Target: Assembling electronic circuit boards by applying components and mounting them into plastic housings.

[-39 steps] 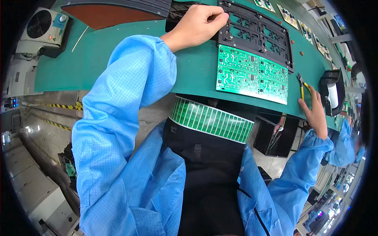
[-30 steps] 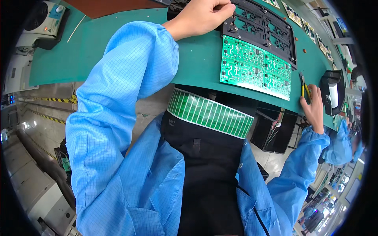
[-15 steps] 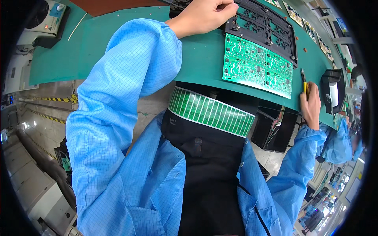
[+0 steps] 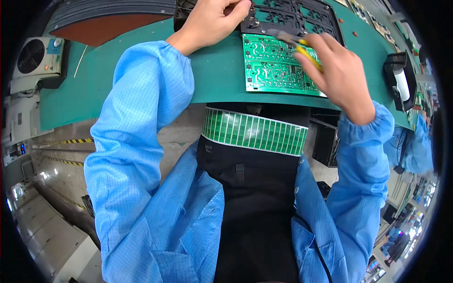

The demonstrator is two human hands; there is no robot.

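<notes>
Yellow-handled pliers (image 4: 309, 56) are gripped in the R hand (image 4: 342, 70), fingers wrapped round the handles, tool blurred, held over the green PCB (image 4: 271, 75), upper ctr of frame. L hand (image 4: 212, 21) is placed at the L edge of the black fixture (image 4: 296, 19), abutting the PCB's far side; thumb and forefinger are drawn together, but whether anything is pinched can't be told. For good handling, pliers' tips should be kept clear of comps. & solder, and the PCB kept flat. Green surface (image 4: 217, 70) is curved by the lens; a white fan unit (image 4: 52, 49) is noted upper L, a black holder (image 4: 391, 78) w/ white roll far R. Striped floor tape (image 4: 75, 141) is seen mid-L; a blue-clad co-worker (image 4: 417, 148), R edge.
</notes>
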